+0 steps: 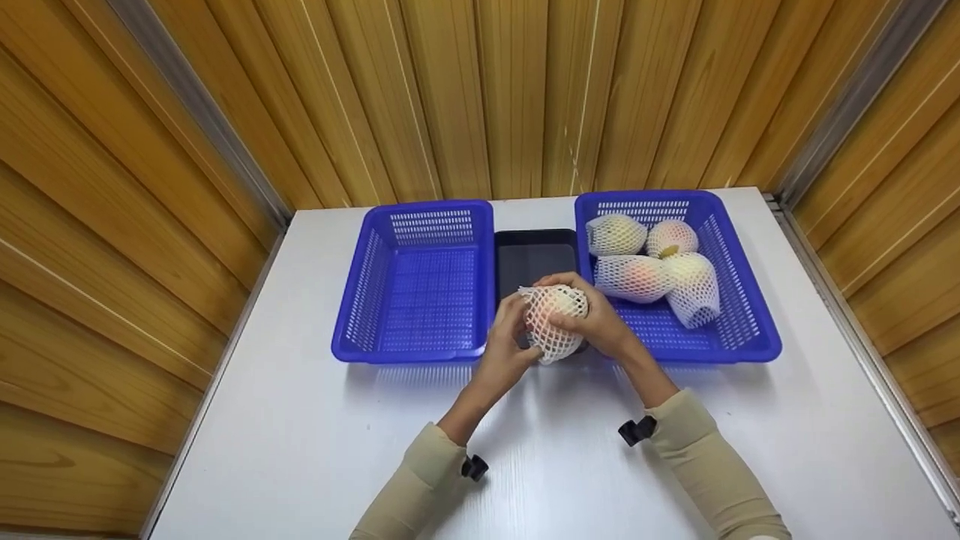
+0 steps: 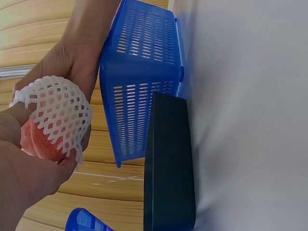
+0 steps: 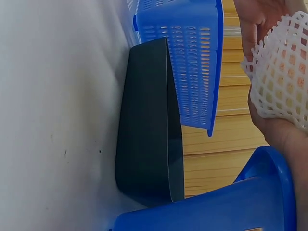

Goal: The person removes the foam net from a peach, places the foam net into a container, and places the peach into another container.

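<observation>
Between both hands, above the black tray, is a reddish peach (image 2: 37, 140) partly covered by a white foam net (image 1: 556, 346). The left hand (image 1: 504, 346) pinches the net's edge on the left side, with fingers above and thumb below. From the right, the right hand (image 1: 600, 321) grips the netted peach, its thumb lying across the front. Bare red skin shows near the left hand in the left wrist view, while net covers the side seen in the right wrist view. Parts of the right fingers are hidden behind the fruit.
A blue basket (image 1: 486, 279) with nothing inside stands left of the black tray (image 1: 534, 238). Another blue basket (image 1: 750, 300) at right holds several netted peaches (image 1: 634, 279). They stand on a white table (image 1: 262, 420) before wood-panelled walls (image 1: 450, 97).
</observation>
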Tool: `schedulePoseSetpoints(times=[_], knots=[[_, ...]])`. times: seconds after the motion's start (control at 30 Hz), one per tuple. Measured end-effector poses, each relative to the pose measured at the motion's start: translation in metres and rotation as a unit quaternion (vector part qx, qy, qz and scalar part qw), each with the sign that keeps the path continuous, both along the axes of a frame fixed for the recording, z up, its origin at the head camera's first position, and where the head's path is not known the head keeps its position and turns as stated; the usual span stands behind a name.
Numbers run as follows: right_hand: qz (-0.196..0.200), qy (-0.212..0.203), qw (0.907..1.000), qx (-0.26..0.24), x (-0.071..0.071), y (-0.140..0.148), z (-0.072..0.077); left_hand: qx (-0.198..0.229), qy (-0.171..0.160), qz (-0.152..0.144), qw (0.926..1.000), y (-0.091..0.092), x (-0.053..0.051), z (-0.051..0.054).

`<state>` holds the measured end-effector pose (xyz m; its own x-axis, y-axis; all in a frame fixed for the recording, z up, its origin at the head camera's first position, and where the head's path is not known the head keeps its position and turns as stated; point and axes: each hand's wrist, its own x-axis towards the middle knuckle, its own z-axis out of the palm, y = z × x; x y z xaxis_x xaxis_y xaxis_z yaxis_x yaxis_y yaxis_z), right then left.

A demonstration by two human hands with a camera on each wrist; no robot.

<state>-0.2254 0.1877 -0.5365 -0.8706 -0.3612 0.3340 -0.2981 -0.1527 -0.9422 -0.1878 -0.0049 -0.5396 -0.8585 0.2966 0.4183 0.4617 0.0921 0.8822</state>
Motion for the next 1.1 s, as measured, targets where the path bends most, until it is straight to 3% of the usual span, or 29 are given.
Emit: schedulePoseSetpoints(times=[0.4, 0.8, 0.93, 1.1], knots=[[0.012, 0.015, 0.9996, 0.023, -0.007, 0.004, 0.001, -0.033, 0.03, 0.061, 0.9971, 0.011, 0.001, -0.005], [0.05, 0.005, 0.9982, 0.034, -0.005, 0.005, -0.001, 0.014, 0.016, 0.058, 0.9981, 0.006, 0.006, -0.015], [0.062, 0.004, 0.9975, 0.034, -0.007, 0.005, 0.001, 0.023, 0.012, 0.058, 0.998, 0.006, 0.009, -0.008], [0.081, 0.01, 0.9961, 0.033, -0.01, 0.007, 0.002, 0.032, 0.021, 0.051, 0.998, 0.002, 0.019, 0.014]])
